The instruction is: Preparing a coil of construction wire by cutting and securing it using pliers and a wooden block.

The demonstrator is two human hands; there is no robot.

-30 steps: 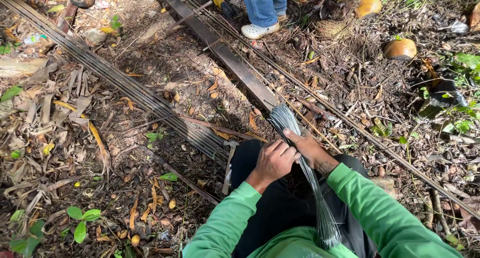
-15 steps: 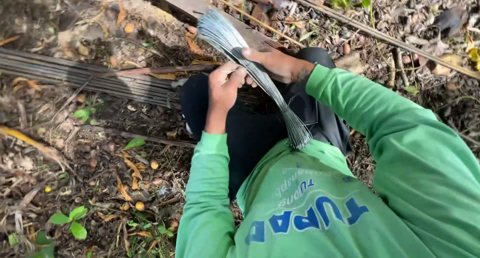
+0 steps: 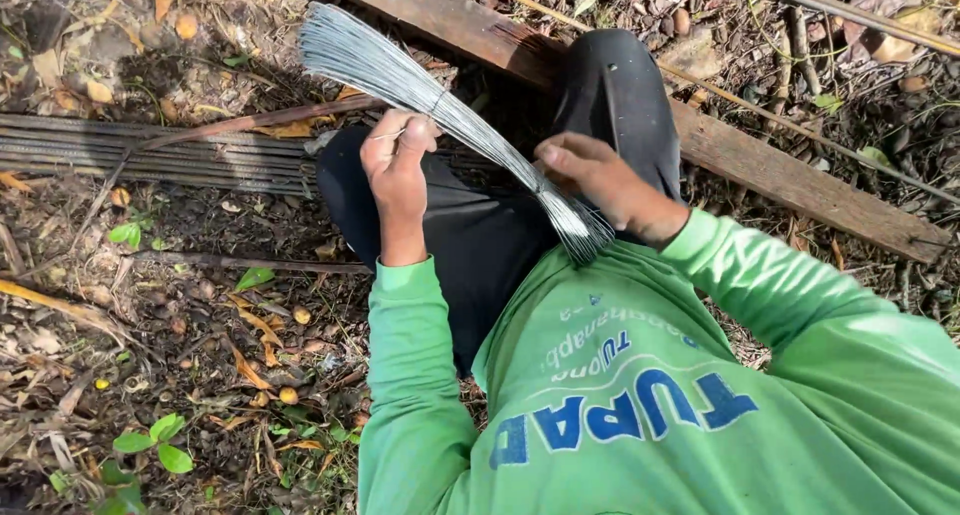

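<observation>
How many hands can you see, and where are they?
2. The left hand pinches a strand at the middle of the grey wire bundle. The right hand lies against the bundle's lower end, over the dark trousers. No other person's hands show.

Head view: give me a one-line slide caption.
Both hands, left hand and right hand, grip a bundle of thin grey wires above rusty steel rods on leaf-littered ground.

Wire bundle point(image 3: 440, 105) silver-grey. Shirt point(image 3: 640, 395) bright green with blue and white lettering, trousers point(image 3: 480, 235) black. Plank point(image 3: 790, 175) brown.
</observation>
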